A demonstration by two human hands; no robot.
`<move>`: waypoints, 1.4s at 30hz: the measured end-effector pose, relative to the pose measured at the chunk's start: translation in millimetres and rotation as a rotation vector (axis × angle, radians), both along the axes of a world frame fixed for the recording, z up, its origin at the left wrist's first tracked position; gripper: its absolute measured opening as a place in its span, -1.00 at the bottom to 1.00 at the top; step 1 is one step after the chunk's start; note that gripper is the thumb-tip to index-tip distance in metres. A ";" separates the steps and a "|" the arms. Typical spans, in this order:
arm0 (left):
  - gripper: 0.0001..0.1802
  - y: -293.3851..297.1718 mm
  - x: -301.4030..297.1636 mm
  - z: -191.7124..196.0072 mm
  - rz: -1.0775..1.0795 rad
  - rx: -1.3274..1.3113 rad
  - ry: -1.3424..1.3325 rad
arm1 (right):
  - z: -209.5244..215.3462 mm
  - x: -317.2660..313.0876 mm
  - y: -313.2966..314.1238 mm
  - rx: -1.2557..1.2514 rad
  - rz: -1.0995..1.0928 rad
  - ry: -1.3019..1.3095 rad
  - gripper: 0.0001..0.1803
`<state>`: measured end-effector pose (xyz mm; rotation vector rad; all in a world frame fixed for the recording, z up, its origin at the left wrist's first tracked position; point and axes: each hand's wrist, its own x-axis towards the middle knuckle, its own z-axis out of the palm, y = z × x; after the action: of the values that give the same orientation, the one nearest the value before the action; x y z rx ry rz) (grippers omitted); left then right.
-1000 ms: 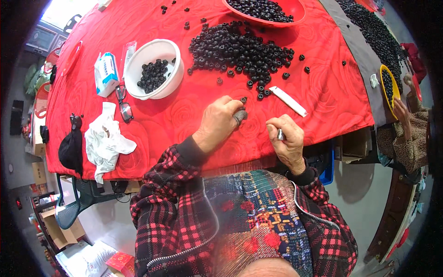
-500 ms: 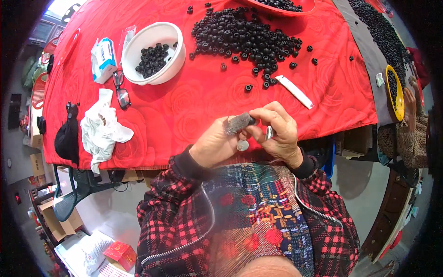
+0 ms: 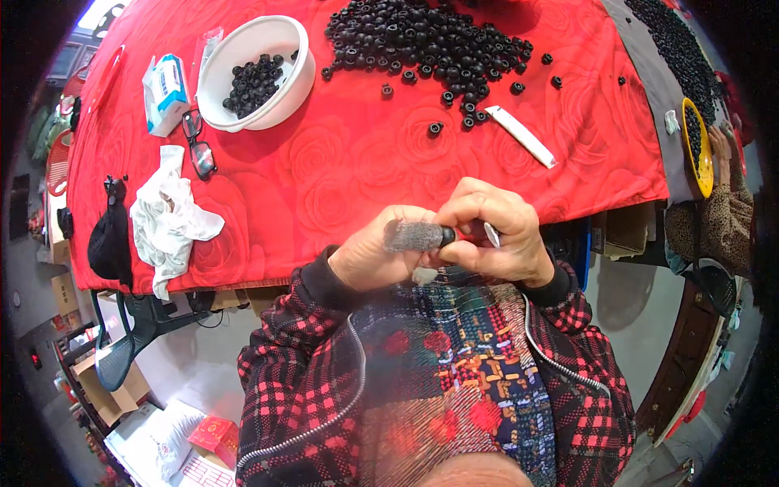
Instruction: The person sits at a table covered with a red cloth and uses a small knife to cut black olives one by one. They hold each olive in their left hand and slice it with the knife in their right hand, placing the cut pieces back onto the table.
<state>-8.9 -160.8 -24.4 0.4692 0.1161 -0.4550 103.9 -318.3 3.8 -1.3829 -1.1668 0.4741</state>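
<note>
Grey, fuzzy finger covers wrap the fingertips of the left hand [image 3: 375, 258], which pinches a small black ring-shaped bead [image 3: 447, 236] against the right hand [image 3: 497, 235], whose fingers close on a thin white tool [image 3: 492, 234], above the red table's [image 3: 341, 170] near edge.

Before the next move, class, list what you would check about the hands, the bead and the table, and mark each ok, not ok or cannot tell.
1. Left hand has the grey pad in its fingers: ok.
2. Right hand pinches the black bead against the pad: ok.
3. White tool tucked in right hand: ok; its tip cannot be told.
4. Bead's hole is free: cannot tell.
5. Bowl upright on the table, beads inside: ok.
6. Bead pile lies back from the table edge: ok.
</note>
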 end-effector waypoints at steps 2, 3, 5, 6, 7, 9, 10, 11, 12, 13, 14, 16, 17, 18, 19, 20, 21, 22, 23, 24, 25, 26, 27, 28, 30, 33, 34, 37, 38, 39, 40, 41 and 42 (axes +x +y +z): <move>-0.82 -0.1 -0.4 4.1 -0.045 0.037 -0.020 | 0.0 0.7 -2.3 -0.020 0.013 -0.034 -0.65; -0.84 -0.6 -0.3 3.7 -0.038 0.012 0.030 | -0.2 1.1 -2.2 -0.023 0.013 -0.059 -0.65; -0.84 -3.1 -1.1 2.4 -0.018 -0.040 0.131 | -1.1 2.2 -2.4 -0.031 0.019 -0.108 -0.64; -0.82 -3.6 -1.1 1.6 -0.039 -0.066 0.116 | -1.8 3.0 -3.7 -0.019 0.038 -0.103 -0.64; -0.80 -2.8 -1.2 1.0 -0.057 -0.089 0.101 | -2.6 4.3 -4.7 -0.005 0.059 -0.099 -0.65; -0.79 -2.4 -2.6 1.2 -0.059 -0.092 0.082 | -2.7 4.6 -4.7 0.011 0.082 -0.101 -0.65; -0.81 -2.9 -2.9 2.9 -0.048 -0.072 0.077 | -1.0 4.7 -4.6 0.011 0.080 -0.108 -0.65; -0.83 -3.5 -3.3 5.0 -0.038 -0.053 0.073 | -0.1 4.6 -4.6 0.010 0.077 -0.116 -0.64; -0.83 -6.4 -3.1 7.8 0.009 0.084 0.105 | -0.3 3.3 -4.5 0.018 0.026 -0.152 -0.64; -0.83 -9.9 -2.4 11.1 0.063 0.229 0.135 | -1.8 2.0 -2.8 0.034 -0.017 -0.190 -0.64; -0.83 -10.4 -2.6 11.3 0.108 0.281 0.122 | -3.0 0.7 -2.0 0.050 -0.062 -0.227 -0.64; -0.83 -9.5 -4.3 10.5 0.193 0.301 0.053 | 3.5 -3.0 -4.7 -0.041 -0.123 -0.139 -0.65; -0.83 -8.4 -5.5 8.5 0.226 0.260 0.000 | 14.3 -5.8 -9.2 -0.136 -0.147 -0.008 -0.67; -0.81 -6.5 -6.2 7.3 0.230 0.254 -0.021 | 19.7 -5.7 -13.3 -0.232 -0.169 0.123 -0.68; -0.79 -5.0 -5.5 5.4 0.224 0.244 -0.045 | 18.1 -2.0 -17.6 -0.226 -0.142 0.191 -0.74; -0.77 -4.3 -4.7 4.1 0.220 0.234 -0.069 | 16.2 1.3 -21.5 -0.222 -0.114 0.261 -0.79; -0.76 -4.7 -4.6 3.7 0.228 0.267 -0.072 | 17.3 1.6 -21.5 -0.262 -0.128 0.210 -0.81; -0.75 -5.8 -4.7 3.9 0.237 0.302 -0.074 | 17.4 2.0 -21.4 -0.302 -0.139 0.162 -0.83; -0.74 -6.5 -4.3 4.2 0.245 0.337 -0.075 | 10.8 -0.4 -19.6 -0.247 -0.118 0.107 -0.82; -0.74 -6.4 -3.1 5.0 0.245 0.323 -0.067 | 9.4 -0.8 -18.5 -0.242 -0.141 0.073 -0.83; -0.74 -5.7 -3.0 5.8 0.249 0.310 -0.059 | 8.0 -1.1 -16.9 -0.236 -0.160 0.038 -0.84; -0.74 -5.5 -3.1 5.9 0.253 0.297 -0.051 | 6.8 -1.2 -15.8 -0.231 -0.179 0.003 -0.85; -0.74 -5.9 -3.5 4.6 0.255 0.303 -0.061 | 6.1 -1.1 -15.1 -0.225 -0.186 -0.012 -0.87; -0.74 -5.7 -3.9 3.9 0.256 0.311 -0.070 | 6.2 -0.7 -14.0 -0.217 -0.193 -0.026 -0.88; -0.75 -5.6 -4.2 4.4 0.255 0.306 -0.071 | 6.2 0.1 -12.5 -0.216 -0.196 -0.049 -0.90; -0.75 -6.8 -2.2 3.1 0.251 0.291 -0.060 | 4.6 2.0 -12.2 -0.235 -0.190 -0.068 -0.90; -0.75 -7.3 -2.0 2.7 0.254 0.307 -0.062 | 4.6 2.3 -12.0 -0.237 -0.188 -0.063 -0.90; -0.75 -7.0 -1.6 -0.4 0.254 0.312 -0.066 | 2.2 2.3 -11.3 -0.239 -0.186 -0.038 -0.90; -0.75 -6.7 -1.6 -1.3 0.253 0.308 -0.068 | 1.1 2.4 -11.3 -0.238 -0.186 -0.028 -0.90; -0.75 -7.1 -1.3 -1.2 0.251 0.279 -0.046 | 1.0 3.1 -11.6 -0.243 -0.180 -0.038 -0.90; -0.75 -7.5 -1.7 -0.8 0.251 0.251 -0.022 | 1.6 3.8 -11.6 -0.247 -0.173 -0.047 -0.89; -0.75 -7.7 -2.1 -0.5 0.251 0.223 0.002 | 1.8 4.3 -11.7 -0.252 -0.165 -0.056 -0.89; -0.75 -7.6 -2.3 -0.6 0.250 0.225 0.003 | 1.2 4.6 -11.9 -0.255 -0.164 -0.055 -0.89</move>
<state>-11.2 -168.4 -25.1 0.6653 0.2276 -0.1977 108.5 -330.3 5.0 -1.7063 -1.0528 0.4818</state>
